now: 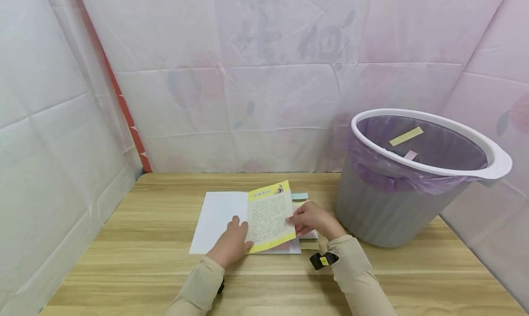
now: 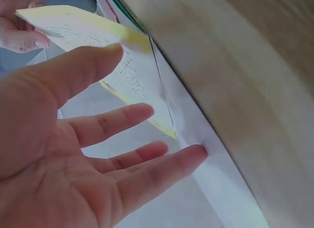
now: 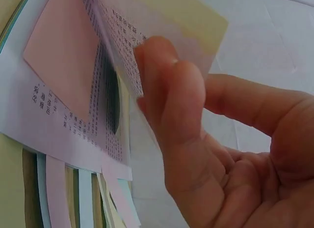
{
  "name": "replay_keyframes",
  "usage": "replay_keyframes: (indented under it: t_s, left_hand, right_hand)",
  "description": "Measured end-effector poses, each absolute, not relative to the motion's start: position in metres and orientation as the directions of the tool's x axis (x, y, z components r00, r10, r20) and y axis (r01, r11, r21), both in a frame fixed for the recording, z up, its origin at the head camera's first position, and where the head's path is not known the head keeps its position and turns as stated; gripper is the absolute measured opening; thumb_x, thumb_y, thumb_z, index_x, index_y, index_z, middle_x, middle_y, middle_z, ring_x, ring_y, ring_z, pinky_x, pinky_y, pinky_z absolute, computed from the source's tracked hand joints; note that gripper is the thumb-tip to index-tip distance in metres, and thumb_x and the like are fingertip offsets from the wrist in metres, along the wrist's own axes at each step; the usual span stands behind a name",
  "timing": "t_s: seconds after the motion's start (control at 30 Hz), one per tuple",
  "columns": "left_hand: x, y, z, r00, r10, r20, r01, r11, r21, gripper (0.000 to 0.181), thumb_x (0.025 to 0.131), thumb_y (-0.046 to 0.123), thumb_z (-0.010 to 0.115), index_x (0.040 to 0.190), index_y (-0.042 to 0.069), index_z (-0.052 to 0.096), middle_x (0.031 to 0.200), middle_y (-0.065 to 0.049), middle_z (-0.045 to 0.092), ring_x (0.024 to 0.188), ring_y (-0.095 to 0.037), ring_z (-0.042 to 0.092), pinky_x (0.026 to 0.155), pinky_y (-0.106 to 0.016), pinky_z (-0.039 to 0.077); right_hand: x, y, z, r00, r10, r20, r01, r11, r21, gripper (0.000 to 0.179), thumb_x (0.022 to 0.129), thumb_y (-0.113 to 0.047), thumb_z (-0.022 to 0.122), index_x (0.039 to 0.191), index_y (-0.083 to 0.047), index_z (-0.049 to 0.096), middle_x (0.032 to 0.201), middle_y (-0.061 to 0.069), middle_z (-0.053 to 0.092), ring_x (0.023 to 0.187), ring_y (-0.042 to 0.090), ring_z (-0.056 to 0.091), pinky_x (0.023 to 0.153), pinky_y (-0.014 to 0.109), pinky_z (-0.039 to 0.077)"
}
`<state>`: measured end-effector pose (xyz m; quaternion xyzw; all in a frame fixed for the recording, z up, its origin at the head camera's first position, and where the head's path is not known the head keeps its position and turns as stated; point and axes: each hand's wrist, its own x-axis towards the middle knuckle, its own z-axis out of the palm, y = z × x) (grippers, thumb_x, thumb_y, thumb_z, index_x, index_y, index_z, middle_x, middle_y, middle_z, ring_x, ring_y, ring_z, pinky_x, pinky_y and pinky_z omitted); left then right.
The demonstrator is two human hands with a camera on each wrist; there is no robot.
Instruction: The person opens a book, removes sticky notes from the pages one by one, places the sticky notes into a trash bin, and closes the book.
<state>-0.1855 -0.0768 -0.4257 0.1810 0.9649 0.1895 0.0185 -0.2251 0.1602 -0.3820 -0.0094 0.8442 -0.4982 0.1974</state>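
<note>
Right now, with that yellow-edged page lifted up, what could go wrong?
The right hand pinches the page by its edge, so a hard tug might crease or tear it. Paper strips poke out of the book near that hand, so they could get bent or snagged. The bin stands close to that hand too, so a wide swing might bump it.

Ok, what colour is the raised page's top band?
The band on the page is yellow, clearest in the head view.
</note>
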Motion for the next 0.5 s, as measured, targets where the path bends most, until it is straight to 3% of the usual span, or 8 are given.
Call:
replay_keyframes:
  t_s: [0.1, 0.27, 0.37, 0.5]
  left_hand:
    - [-0.182, -0.073, -0.418, -0.929, 0.364, 0.061, 0.362, 0.868, 0.338, 0.044, 0.087, 0.021, 0.072, 0.115, -0.010, 0.056, 0.110, -0.022, 0.048, 0.087, -0.026, 0.049, 0.071, -0.040, 0.052]
    - [-0.161, -0.059, -0.388, -0.886, 0.438, 0.153, 0.464, 0.850, 0.249, 0.048, 0.088, 0.025, 0.071, 0.120, -0.007, 0.057, 0.116, -0.022, 0.055, 0.101, -0.031, 0.059, 0.083, -0.041, 0.052]
    - [-0.140, -0.046, -0.370, -0.806, 0.554, 0.211, 0.589, 0.785, 0.191, 0.041, 0.089, 0.025, 0.070, 0.118, -0.003, 0.060, 0.112, -0.014, 0.061, 0.099, -0.025, 0.061, 0.083, -0.035, 0.053]
    - [-0.116, -0.029, -0.365, -0.649, 0.729, 0.217, 0.758, 0.645, 0.099, 0.032, 0.091, 0.029, 0.066, 0.113, 0.006, 0.063, 0.103, -0.001, 0.063, 0.094, -0.011, 0.060, 0.081, -0.024, 0.050]
  right_hand:
    - [-0.223, 0.160, -0.379, -0.919, -0.228, -0.322, 0.172, 0.503, -0.847, 0.016, 0.089, -0.010, 0.068, 0.083, 0.005, 0.068, 0.068, 0.008, 0.068, 0.050, 0.011, 0.060, 0.053, 0.026, 0.055]
    - [-0.220, 0.158, -0.375, -0.928, -0.222, -0.300, 0.168, 0.468, -0.867, 0.018, 0.089, -0.009, 0.066, 0.089, 0.008, 0.068, 0.069, 0.009, 0.068, 0.052, 0.012, 0.062, 0.055, 0.027, 0.056]
    - [-0.217, 0.156, -0.374, -0.934, -0.206, -0.291, 0.170, 0.461, -0.871, 0.019, 0.090, -0.010, 0.066, 0.089, 0.009, 0.067, 0.067, 0.009, 0.068, 0.051, 0.013, 0.062, 0.055, 0.028, 0.056]
    - [-0.215, 0.151, -0.373, -0.946, -0.188, -0.263, 0.155, 0.450, -0.879, 0.019, 0.091, -0.011, 0.064, 0.088, 0.008, 0.066, 0.067, 0.009, 0.066, 0.052, 0.014, 0.062, 0.056, 0.031, 0.057]
